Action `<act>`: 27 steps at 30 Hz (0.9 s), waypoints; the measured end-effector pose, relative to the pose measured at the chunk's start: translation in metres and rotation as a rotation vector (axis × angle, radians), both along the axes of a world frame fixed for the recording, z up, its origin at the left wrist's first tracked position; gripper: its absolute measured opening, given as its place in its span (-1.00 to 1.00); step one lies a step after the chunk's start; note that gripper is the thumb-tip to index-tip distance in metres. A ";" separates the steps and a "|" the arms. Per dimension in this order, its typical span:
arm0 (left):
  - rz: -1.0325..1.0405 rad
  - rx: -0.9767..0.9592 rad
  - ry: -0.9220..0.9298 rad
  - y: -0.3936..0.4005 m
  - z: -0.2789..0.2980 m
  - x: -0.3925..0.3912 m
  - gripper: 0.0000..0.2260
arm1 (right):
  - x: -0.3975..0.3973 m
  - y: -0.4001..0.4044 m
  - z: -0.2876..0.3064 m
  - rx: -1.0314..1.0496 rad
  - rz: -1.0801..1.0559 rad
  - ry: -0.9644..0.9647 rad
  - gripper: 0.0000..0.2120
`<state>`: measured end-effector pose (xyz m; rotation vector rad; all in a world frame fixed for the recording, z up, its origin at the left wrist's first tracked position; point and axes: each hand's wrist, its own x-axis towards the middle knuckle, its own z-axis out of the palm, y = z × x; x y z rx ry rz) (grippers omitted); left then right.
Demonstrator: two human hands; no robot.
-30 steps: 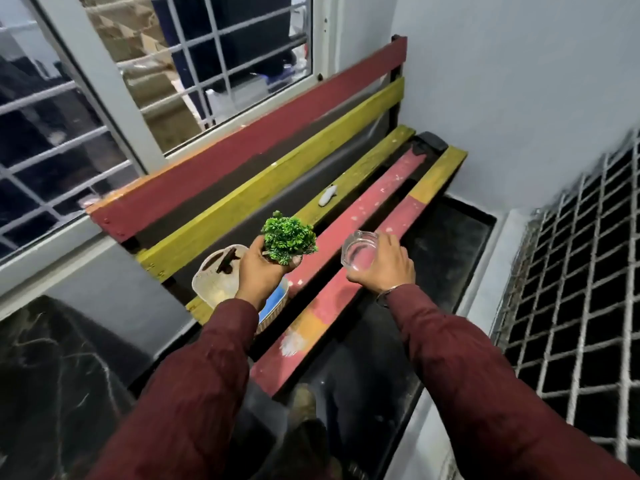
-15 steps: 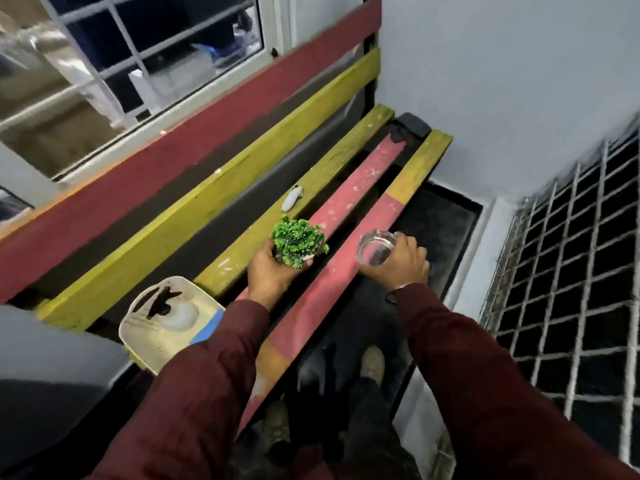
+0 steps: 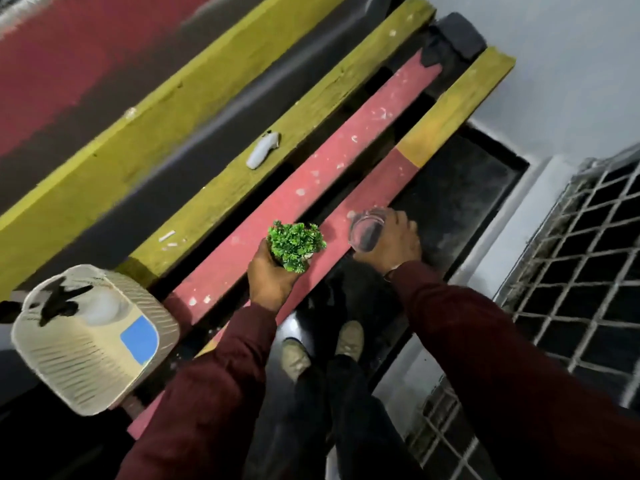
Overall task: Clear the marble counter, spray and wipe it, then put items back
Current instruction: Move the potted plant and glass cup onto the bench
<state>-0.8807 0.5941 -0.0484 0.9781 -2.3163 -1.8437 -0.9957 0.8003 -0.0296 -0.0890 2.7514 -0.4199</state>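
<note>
My left hand (image 3: 272, 278) grips the pot of a small green plant (image 3: 295, 244), held just above the red seat slats of a painted wooden bench (image 3: 311, 181). To its right, my right hand (image 3: 398, 242) holds a clear glass jar (image 3: 366, 233) over the front red slat near the bench's edge. A beige ribbed basket (image 3: 93, 344) sits at the bench's near left end, with a black spray trigger and a blue cloth or card inside. The marble counter is out of view.
A small white object (image 3: 262, 154) lies on the yellow slat further along the bench. A black mat (image 3: 460, 199) covers the floor to the right, and a white metal grille (image 3: 571, 258) runs along the right side. My shoes (image 3: 318, 348) stand below the bench.
The view has swung down and to the right along the bench. Both hands have carried the plant and the jar further along the seat, away from the basket, which now sits far left.
</note>
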 end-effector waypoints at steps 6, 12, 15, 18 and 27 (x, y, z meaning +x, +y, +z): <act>-0.014 -0.021 -0.045 0.019 -0.060 -0.031 -0.42 | -0.056 0.000 -0.073 -0.033 0.302 -0.080 0.02; -0.004 0.023 -0.028 0.035 -0.122 -0.038 -0.45 | -0.089 -0.014 -0.143 0.025 0.596 -0.090 -0.02; 0.005 0.000 -0.051 0.035 -0.143 -0.041 -0.47 | -0.097 -0.017 -0.166 0.042 0.673 -0.072 0.00; 0.021 -0.025 -0.096 0.035 -0.160 -0.043 -0.54 | -0.105 -0.020 -0.182 0.046 0.738 -0.059 0.00; 0.101 -0.042 -0.136 0.043 -0.179 -0.050 -0.49 | -0.117 -0.017 -0.186 0.097 0.812 -0.068 -0.05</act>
